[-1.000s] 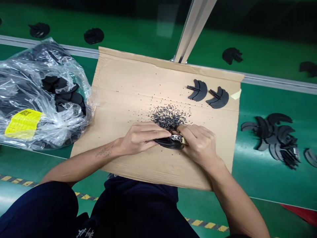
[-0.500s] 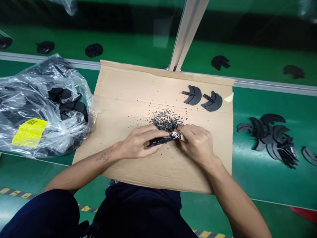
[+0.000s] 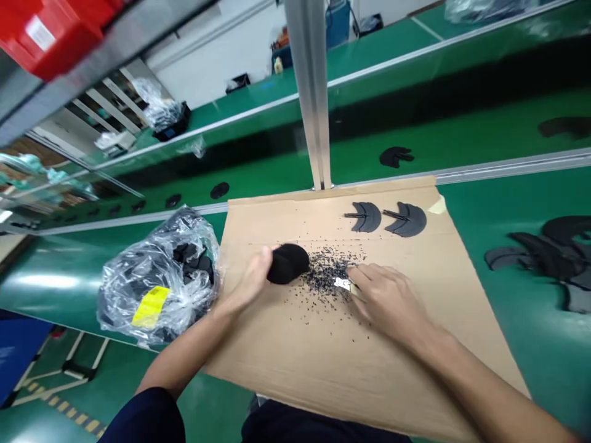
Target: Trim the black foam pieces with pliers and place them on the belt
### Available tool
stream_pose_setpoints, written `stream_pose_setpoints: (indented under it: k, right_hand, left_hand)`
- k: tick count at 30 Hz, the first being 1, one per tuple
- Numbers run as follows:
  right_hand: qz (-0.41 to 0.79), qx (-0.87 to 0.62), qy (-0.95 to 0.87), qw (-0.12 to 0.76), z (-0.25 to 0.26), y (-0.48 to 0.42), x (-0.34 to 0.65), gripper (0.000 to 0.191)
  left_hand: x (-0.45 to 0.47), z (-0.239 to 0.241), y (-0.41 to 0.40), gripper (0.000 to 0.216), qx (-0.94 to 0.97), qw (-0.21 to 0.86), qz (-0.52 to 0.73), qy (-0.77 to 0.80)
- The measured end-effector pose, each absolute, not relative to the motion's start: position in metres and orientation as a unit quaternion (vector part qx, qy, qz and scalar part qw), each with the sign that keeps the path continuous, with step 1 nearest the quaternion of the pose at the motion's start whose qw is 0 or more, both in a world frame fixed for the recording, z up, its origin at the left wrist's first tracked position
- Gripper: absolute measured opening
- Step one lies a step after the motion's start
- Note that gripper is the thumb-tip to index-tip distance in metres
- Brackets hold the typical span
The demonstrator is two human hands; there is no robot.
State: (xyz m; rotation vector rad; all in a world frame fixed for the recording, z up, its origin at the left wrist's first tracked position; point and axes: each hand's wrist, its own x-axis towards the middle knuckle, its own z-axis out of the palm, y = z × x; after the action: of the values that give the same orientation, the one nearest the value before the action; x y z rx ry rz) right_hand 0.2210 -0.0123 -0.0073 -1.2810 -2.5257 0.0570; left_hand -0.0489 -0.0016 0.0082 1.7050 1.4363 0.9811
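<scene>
My left hand [image 3: 249, 280] grips the edge of a rounded black plastic part [image 3: 289, 263], held just above the cardboard sheet [image 3: 295, 363]. In my right hand [image 3: 390, 298] are small nippers [image 3: 342, 283] with silver jaws and pale handles; the fingers wrap round them and hide most of the handles. The nippers' jaws are apart from the black part. Between the two hands lies a scatter of tiny black plastic bits [image 3: 325, 267]. Two crescent-shaped black parts [image 3: 367, 217] with thin stems rest near the cardboard's far edge.
A clear plastic bag [image 3: 124, 271] of black parts with a yellow label sits at left. More black parts [image 3: 549, 252] are piled on the green bench at right. Beyond the metal post [image 3: 314, 104], a green conveyor belt [image 3: 360, 154] carries spaced black parts. A red bin [image 3: 60, 37] hangs upper left.
The black part has come away from the nippers, carried left and turned by my left hand. My right hand stays near the bits with the nippers. The head view has tilted up and left.
</scene>
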Motion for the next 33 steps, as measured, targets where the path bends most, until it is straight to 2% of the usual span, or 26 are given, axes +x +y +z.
stream_pose_setpoints:
  k: [2, 4, 6, 8, 12, 16, 18, 21, 22, 24, 26, 33]
  right_hand:
    - [0.025, -0.448, -0.879, 0.159, -0.009, -0.013, 0.220, 0.010]
    - [0.035, -0.453, -0.876, 0.158, -0.009, -0.015, 0.220, 0.010]
    - [0.049, -0.461, -0.873, 0.150, -0.007, -0.017, 0.219, 0.009]
    - [0.064, -0.467, -0.872, 0.134, -0.004, -0.018, 0.220, 0.008]
    - [0.094, -0.481, -0.866, 0.100, 0.003, -0.019, 0.221, 0.003]
    - [0.123, -0.473, -0.868, 0.091, 0.004, -0.022, 0.221, 0.006]
    - [0.131, -0.460, -0.873, 0.091, 0.002, -0.023, 0.221, 0.007]
    - [0.134, -0.444, -0.882, 0.088, -0.002, -0.026, 0.219, 0.007]
    - [0.135, -0.439, -0.884, 0.087, -0.003, -0.026, 0.218, 0.007]
    - [0.138, -0.433, -0.886, 0.086, -0.003, -0.028, 0.218, 0.009]
    - [0.142, -0.435, -0.885, 0.087, -0.002, -0.028, 0.219, 0.008]
    - [0.120, -0.417, -0.895, 0.102, 0.002, -0.032, 0.224, 0.011]
  left_hand:
    - [-0.065, 0.019, 0.033, 0.078, 0.655, 0.278, 0.401, 0.577]
    - [-0.078, 0.030, 0.075, 0.073, 0.685, 0.179, 0.407, 0.577]
    - [-0.085, 0.036, 0.118, 0.066, 0.742, 0.078, 0.349, 0.567]
    - [-0.085, 0.036, 0.155, 0.057, 0.771, 0.021, 0.235, 0.592]
    - [-0.075, 0.030, 0.188, 0.047, 0.784, 0.037, 0.143, 0.603]
    - [-0.061, 0.048, 0.175, 0.051, 0.793, 0.049, 0.117, 0.596]
    - [-0.045, 0.064, 0.160, 0.052, 0.823, 0.101, 0.076, 0.553]
    - [0.000, 0.078, 0.144, 0.046, 0.887, 0.238, -0.015, 0.395]
    - [0.020, 0.078, 0.144, 0.044, 0.903, 0.245, -0.015, 0.353]
    - [0.062, 0.069, 0.154, 0.039, 0.930, 0.190, 0.020, 0.314]
    - [0.103, 0.053, 0.175, 0.032, 0.929, 0.108, 0.062, 0.349]
    - [0.183, 0.008, 0.244, 0.044, 0.903, 0.082, 0.108, 0.408]
